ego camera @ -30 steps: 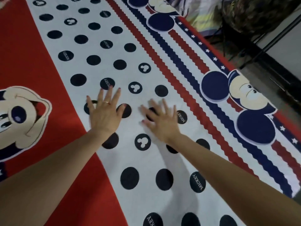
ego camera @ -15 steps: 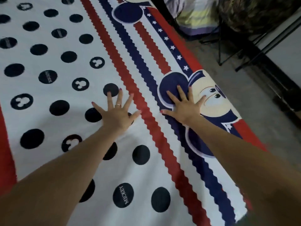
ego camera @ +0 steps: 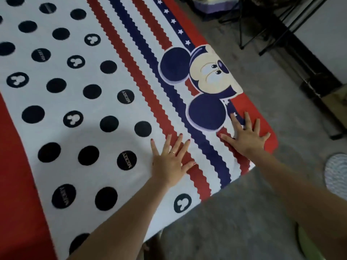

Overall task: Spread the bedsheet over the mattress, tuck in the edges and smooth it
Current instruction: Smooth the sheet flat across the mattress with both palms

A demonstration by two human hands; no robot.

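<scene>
Since a second ago both my hands have swept rightward across the sheet, from the dotted white middle out to the striped border by the corner. The sheet lies flat over the mattress, filling the left and centre of my view, its long axis running away from me toward the upper left; its near edge cuts diagonally below my wrists and its right edge runs alongside the floor.

My left hand lies flat with fingers spread, palm down where the white field meets the red zigzag stripe. My right hand is also flat and spread, pressing on the red band just inside the right edge, below the printed mouse face. Neither hand pinches any cloth.

The corner lies just right of and below my right hand, so that hand is the nearer one for tucking; the left is one stripe-band further in. I judge the smoothing here nearly done and the edge tuck next, though I cannot tell whether the cloth below the rim is already tucked.

On the floor at far right sits a pale round mat, and dark stand legs rise beyond.
</scene>
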